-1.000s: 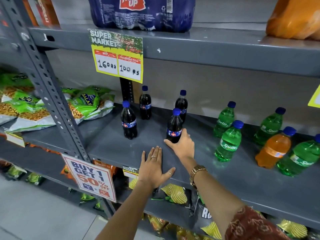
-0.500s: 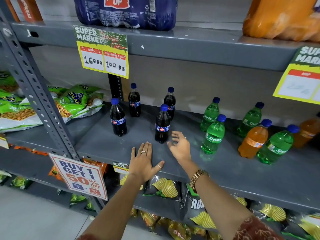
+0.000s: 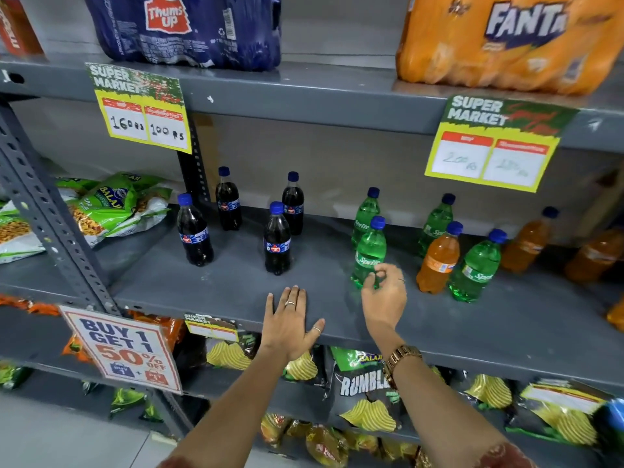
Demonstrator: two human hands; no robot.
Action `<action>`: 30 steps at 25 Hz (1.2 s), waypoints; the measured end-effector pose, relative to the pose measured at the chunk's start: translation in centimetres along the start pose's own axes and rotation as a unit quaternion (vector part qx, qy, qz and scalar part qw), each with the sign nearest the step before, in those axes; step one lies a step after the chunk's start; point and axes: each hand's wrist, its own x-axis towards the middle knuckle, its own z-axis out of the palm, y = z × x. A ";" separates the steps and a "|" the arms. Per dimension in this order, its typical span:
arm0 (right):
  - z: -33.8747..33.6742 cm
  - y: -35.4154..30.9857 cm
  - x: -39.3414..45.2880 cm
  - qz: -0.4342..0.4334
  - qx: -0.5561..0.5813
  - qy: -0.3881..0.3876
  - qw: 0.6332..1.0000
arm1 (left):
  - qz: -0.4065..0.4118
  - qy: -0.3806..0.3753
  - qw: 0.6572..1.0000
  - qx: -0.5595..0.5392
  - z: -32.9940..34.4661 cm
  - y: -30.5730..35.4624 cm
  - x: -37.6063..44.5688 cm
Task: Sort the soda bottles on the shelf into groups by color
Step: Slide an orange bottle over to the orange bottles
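Bottles stand upright on the grey metal shelf [image 3: 209,285] in the one head view. Four dark cola bottles with blue caps sit together left of the middle: one in front [image 3: 277,238], one to its left [image 3: 194,230], and two at the back [image 3: 228,204] [image 3: 292,204].

Right of the middle stand four clear green plastic soda bottles with blue caps. The nearest green bottle [image 3: 368,253] is in front of another green one [image 3: 365,214]. A third [image 3: 436,224] is farther back, and a fourth [image 3: 476,268] is at the front right. An orange soda bottle with a blue cap [image 3: 438,260] stands between the green ones, just beside the fourth. Two more orange bottles [image 3: 528,243] [image 3: 594,255] sit at the far right and look blurry.

The left hand [image 3: 288,324] lies flat and open on the front of the shelf, holding nothing. The right hand [image 3: 383,295] has loosely curled fingers at the bottom of the nearest green bottle. It is not wrapped around it. I cannot tell if the fingertips [image 3: 381,269] touch it.
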 end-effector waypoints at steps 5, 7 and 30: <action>-3.9 2.4 2.5 0.081 -0.030 0.057 0.995 | 0.026 0.006 0.999 -0.018 0.3 4.6 0.0; -5.0 3.5 3.5 0.118 -0.040 0.070 0.990 | 0.034 0.005 0.999 -0.020 0.6 6.2 0.1; -7.4 7.5 6.5 0.110 -0.049 -0.136 0.983 | 0.034 -0.022 0.999 -0.004 1.4 12.9 0.7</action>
